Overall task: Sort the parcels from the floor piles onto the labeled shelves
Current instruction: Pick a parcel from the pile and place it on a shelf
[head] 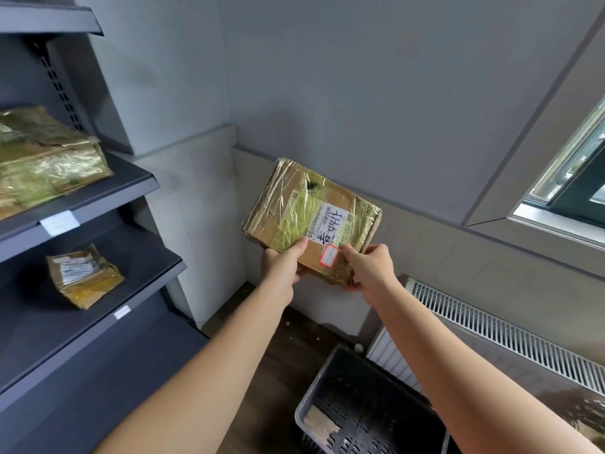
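The sort looks partly done. 2 wrapped parcels already lie on the dark shelving at the left: a large parcel (pixel 45 158) on the middle shelf (pixel 131 178) and a smaller parcel (pixel 83 275) on the lower shelf (pixel 147 257). Each shelf carries a white tag on its front edge, the middle shelf tag (pixel 60 222) and the lower shelf tag (pixel 121 312), but the writing on both is too blurred to read.

A 3rd item, the held parcel (pixel 311 214), is up in the air in front of the grey wall, well apart from the shelving and to its right. The left grip (pixel 283 267) pinches its near-left corner, thumb on the top face and fingers curled beneath. The right grip (pixel 366 267) pinches the near-right edge the same way, its thumb just beside a red-bordered sticker (pixel 329 255). A white shipping label (pixel 330 221) with dark handwriting faces the camera, so this seems to be the moment of reading where the parcel belongs; placing it is not yet done.

How much is left cannot be told: no floor pile is in view. A grey slotted crate (pixel 304 411) stands on the wooden floor (pixel 262 339) below the arms, with something pale inside that may be another parcel.

A white radiator (pixel 507 332) runs along the wall at the right, under a window (pixel 573 178). Nothing lies between the held parcel and the open shelf fronts.
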The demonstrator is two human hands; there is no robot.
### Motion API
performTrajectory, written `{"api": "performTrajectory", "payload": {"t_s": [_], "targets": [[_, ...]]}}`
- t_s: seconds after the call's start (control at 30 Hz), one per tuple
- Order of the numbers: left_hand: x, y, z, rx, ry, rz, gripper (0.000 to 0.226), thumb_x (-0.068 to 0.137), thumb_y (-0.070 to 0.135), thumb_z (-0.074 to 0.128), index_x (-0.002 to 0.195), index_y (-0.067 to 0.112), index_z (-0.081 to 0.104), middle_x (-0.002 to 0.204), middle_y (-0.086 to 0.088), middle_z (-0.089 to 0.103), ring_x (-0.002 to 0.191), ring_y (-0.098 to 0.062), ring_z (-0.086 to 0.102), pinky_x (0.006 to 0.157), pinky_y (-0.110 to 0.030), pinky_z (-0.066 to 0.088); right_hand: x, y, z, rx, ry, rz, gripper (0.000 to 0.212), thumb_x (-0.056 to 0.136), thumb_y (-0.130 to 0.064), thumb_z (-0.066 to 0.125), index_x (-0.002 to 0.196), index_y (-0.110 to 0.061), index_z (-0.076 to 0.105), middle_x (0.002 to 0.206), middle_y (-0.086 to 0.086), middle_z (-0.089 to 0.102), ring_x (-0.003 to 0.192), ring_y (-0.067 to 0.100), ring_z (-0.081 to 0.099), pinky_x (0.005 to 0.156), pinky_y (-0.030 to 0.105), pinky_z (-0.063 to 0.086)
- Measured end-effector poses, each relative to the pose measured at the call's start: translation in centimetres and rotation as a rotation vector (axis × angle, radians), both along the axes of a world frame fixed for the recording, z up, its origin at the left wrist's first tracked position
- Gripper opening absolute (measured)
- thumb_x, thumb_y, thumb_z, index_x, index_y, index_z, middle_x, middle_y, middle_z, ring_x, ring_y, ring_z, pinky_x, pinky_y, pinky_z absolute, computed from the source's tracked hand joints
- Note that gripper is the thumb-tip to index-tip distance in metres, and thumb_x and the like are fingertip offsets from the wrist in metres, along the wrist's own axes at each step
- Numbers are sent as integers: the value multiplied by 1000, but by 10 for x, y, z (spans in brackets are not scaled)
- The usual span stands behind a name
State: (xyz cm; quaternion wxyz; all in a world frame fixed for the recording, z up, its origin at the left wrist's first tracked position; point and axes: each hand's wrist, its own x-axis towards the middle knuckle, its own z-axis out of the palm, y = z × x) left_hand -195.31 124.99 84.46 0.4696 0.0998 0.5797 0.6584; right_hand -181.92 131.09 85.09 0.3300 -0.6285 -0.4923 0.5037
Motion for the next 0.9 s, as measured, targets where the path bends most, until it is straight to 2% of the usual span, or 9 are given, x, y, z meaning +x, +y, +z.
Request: {"api": "performTrajectory", "payload": {"t_s": [0.07, 0.13, 0.2, 0.3, 0.43, 0.53, 0.63, 0.77, 0.9], "targets": [[-6, -2, 2, -5, 15, -9, 21, 88, 12, 72, 102, 10, 58, 107, -11, 69, 90, -22, 68, 83, -45, 59, 0, 2, -1, -5, -59, 65, 46, 84, -37, 72, 113, -5, 55, 101, 11, 65, 84, 22, 66, 58, 50, 61], [-11, -4, 7, -8, 37, -10, 17, 89, 10, 70, 101, 10, 58, 105, -11, 69, 86, -21, 67, 76, -41, 59, 1, 1, -2, 13, -110, 116, 50, 80, -43, 73, 114, -10, 58, 102, 6, 67, 89, 20, 66, 62, 48, 62], [-16, -5, 12, -9, 69, -6, 15, 90, 9, 68, 96, 12, 55, 101, -9, 68, 83, -19, 66, 68, -35, 57, 1, 0, 0, 22, -118, 143, 56, 77, -44, 75, 118, -14, 52, 105, 1, 66, 94, 19, 65, 72, 47, 61], [-21, -6, 18, -9, 114, -12, 18, 91, 9, 67, 91, 16, 50, 98, -6, 66, 82, -17, 65, 68, -33, 56, 0, -1, 7, 8, -92, 151, 65, 77, -36, 79, 125, -19, 38, 113, 0, 61, 101, 20, 63, 80, 46, 57], [-29, -8, 26, 7, 138, -13, 17, 92, 10, 66, 90, 17, 50, 95, -5, 66, 81, -16, 64, 74, -35, 57, -5, -1, 18, 43, -76, 165, 84, 78, -33, 79, 141, -26, 24, 120, 0, 62, 102, 19, 64, 70, 38, 54], [-35, -11, 34, 28, 151, -4, 18, 93, 9, 65, 88, 17, 49, 91, -4, 64, 76, -15, 63, 66, -31, 55, -10, -2, 26, 71, -69, 175, 93, 77, -34, 80, 146, -31, 17, 121, 1, 62, 100, 17, 63, 64, 35, 52], [-44, -15, 41, 32, 167, -1, 18, 93, 8, 65, 88, 16, 49, 90, -4, 64, 75, -16, 63, 64, -30, 55, -16, -4, 34, 101, -73, 190, 105, 76, -34, 81, 151, -34, 8, 125, 2, 60, 98, 18, 64, 57, 31, 50], [-60, -19, 48, 27, 191, 8, 19, 92, 13, 68, 101, 10, 51, 102, -10, 68, 81, -20, 67, 69, -33, 57, -28, -5, 43, 132, -90, 221, 112, 74, -36, 82, 153, -35, 3, 125, 1, 61, 95, 19, 66, 63, 33, 53], [-76, -25, 55, 35, 200, 12, 23, 91, 14, 69, 107, 9, 52, 104, -10, 68, 85, -21, 68, 75, -37, 58, -41, -8, 50, 158, -103, 255, 111, 74, -37, 82, 154, -34, 4, 122, -1, 62, 96, 21, 67, 62, 33, 52]]}}
